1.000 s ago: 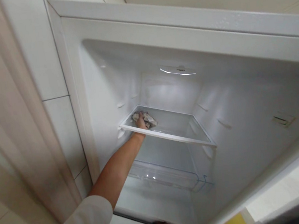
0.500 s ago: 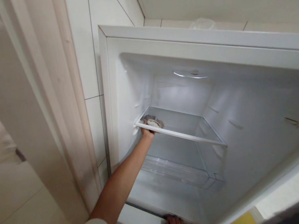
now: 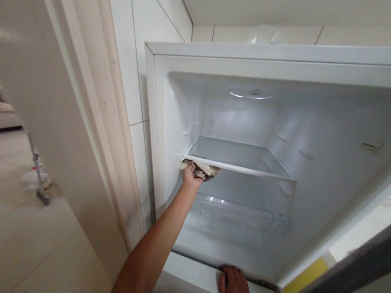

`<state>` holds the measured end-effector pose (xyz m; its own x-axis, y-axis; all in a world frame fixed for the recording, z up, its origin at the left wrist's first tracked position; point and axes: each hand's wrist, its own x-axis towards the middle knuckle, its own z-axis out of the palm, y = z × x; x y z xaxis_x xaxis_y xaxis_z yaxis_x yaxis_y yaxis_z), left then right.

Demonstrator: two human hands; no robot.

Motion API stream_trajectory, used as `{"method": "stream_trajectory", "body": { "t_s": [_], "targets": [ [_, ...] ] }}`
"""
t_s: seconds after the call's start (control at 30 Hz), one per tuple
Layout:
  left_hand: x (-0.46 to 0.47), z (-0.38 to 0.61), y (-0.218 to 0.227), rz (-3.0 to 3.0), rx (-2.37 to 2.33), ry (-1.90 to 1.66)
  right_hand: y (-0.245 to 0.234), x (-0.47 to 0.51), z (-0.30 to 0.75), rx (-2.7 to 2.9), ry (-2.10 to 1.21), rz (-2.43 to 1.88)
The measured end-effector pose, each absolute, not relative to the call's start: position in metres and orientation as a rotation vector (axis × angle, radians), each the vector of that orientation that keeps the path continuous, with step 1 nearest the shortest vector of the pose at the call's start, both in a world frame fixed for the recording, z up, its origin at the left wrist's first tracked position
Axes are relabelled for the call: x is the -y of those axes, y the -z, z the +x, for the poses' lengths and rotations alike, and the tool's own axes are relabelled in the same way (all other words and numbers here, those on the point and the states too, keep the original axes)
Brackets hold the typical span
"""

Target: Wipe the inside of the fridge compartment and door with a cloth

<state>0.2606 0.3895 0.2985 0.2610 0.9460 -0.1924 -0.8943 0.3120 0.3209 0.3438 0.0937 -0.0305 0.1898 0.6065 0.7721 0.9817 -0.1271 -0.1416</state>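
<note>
So, the person's left hand [image 3: 190, 176] is closed around a crumpled, stained cloth [image 3: 207, 170], fingers bunched into the fabric. The cloth sits at the front left corner of the glass shelf [image 3: 237, 151] inside an open fridge [image 3: 324, 110], showing just below the white front edge; can't really tell how firmly it's pressed there. Meanwhile the right hand [image 3: 235, 289] rests palm down at the fridge's bottom front edge, fingers close together and half bent; can't tell if it's actually gripping anything. Under the shelf there's a clear plastic bin [image 3: 240, 211], and up top a clear plastic bag [image 3: 263, 35] pokes out behind the fridge's upper front edge.
</note>
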Motion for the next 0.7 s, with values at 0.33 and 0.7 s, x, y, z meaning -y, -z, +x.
{"method": "stream_trajectory", "body": {
  "t_s": [0.33,0.7],
  "targets": [
    [-0.307,0.209,-0.311,0.100,-0.516,-1.346,0.032,-0.093,0.345,1.498,0.692,-1.803],
    [-0.186,0.135,-0.312,0.400,-0.657,-1.563,0.034,-0.092,0.349,1.489,0.631,-1.779]
  ]
}}
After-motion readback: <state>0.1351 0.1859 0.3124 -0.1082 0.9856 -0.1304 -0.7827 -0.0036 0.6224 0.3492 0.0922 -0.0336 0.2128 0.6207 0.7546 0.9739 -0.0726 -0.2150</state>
